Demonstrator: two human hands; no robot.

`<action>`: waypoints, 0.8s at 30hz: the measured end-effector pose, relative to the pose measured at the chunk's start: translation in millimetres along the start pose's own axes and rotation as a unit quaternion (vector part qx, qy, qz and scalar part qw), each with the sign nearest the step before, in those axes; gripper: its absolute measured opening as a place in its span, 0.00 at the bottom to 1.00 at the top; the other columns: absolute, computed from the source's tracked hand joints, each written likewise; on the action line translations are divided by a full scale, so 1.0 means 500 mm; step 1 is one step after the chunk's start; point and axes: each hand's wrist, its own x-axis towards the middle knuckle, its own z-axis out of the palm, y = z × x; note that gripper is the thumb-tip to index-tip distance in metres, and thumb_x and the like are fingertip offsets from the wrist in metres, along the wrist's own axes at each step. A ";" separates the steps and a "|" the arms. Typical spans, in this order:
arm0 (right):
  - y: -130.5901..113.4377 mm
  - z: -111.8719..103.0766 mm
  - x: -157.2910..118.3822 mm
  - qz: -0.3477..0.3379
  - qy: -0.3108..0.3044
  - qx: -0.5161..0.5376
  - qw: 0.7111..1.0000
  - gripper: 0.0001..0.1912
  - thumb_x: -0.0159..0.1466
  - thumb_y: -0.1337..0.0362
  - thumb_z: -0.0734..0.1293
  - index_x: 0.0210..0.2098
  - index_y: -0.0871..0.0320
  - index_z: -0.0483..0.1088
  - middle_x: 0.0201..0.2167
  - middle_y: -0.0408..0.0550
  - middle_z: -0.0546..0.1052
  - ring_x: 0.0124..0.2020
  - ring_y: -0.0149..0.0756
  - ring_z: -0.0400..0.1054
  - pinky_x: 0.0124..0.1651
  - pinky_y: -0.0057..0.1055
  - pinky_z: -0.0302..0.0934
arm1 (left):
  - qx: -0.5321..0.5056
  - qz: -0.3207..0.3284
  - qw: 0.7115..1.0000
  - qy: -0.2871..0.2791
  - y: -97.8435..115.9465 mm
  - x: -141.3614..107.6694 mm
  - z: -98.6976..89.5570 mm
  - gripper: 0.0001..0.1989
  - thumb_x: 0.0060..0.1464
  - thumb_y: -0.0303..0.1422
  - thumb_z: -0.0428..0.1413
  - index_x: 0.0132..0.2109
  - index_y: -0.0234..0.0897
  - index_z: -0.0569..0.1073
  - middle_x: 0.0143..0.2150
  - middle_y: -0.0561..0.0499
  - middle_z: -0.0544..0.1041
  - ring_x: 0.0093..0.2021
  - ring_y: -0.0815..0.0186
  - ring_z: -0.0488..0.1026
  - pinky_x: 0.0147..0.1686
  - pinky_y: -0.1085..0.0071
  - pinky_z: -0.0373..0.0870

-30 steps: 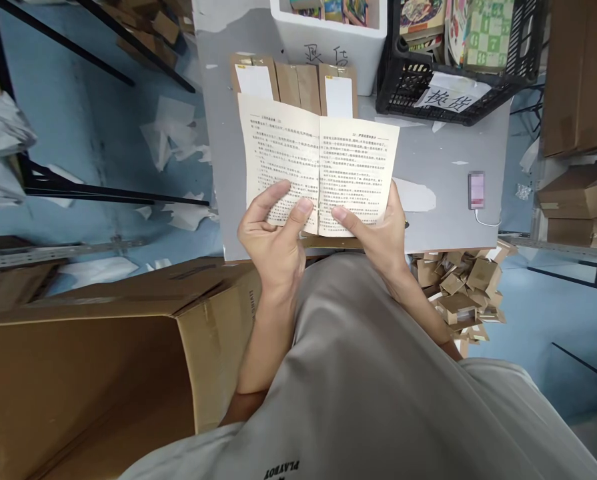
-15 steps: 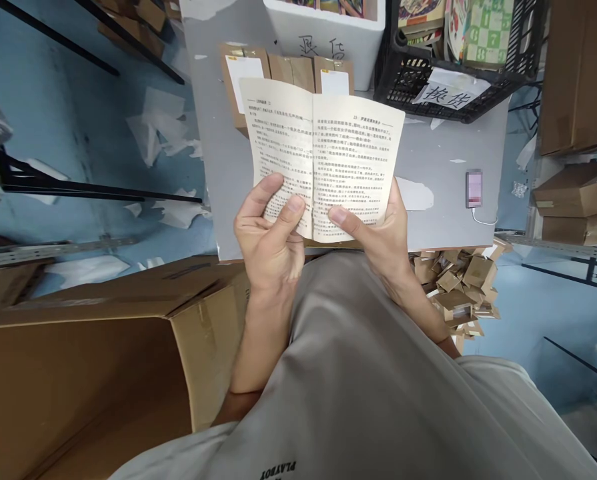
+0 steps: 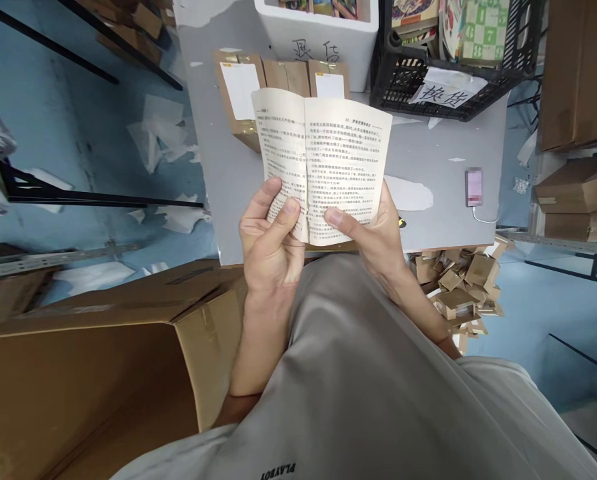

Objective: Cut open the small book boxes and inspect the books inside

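Note:
An open paperback book (image 3: 341,160) with printed Chinese text is held up over the near edge of the table. My left hand (image 3: 273,243) grips its lower left side, thumb on the page and some fingers behind. At the lower right, my right hand (image 3: 371,233) has its thumb pressed on the right page, the other fingers hidden behind the book. Small cardboard parcels (image 3: 285,77) with white labels lie just beyond the book's top edge, partly covered by it.
A white foam box (image 3: 323,60) and a black crate (image 3: 393,87) of books stand at the table's far side. A phone (image 3: 474,187) on a cable lies at the right of the grey table (image 3: 448,227). A large open carton (image 3: 203,340) is at my left; cardboard scraps (image 3: 458,293) lie right.
The left page has tilted up more steeply, so it looks narrower. The right edge of the book and my right hand have moved slightly left; both hands keep their hold.

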 end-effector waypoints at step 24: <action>0.021 -0.034 -0.004 -0.079 0.013 -0.088 0.993 0.44 0.66 0.35 0.80 0.71 0.47 0.64 0.65 0.53 0.80 0.71 0.54 0.74 0.75 0.58 0.72 | -0.001 0.111 0.991 0.078 0.012 -0.029 0.014 0.34 0.50 0.48 0.82 0.59 0.44 0.81 0.65 0.48 0.82 0.67 0.51 0.80 0.51 0.64 0.90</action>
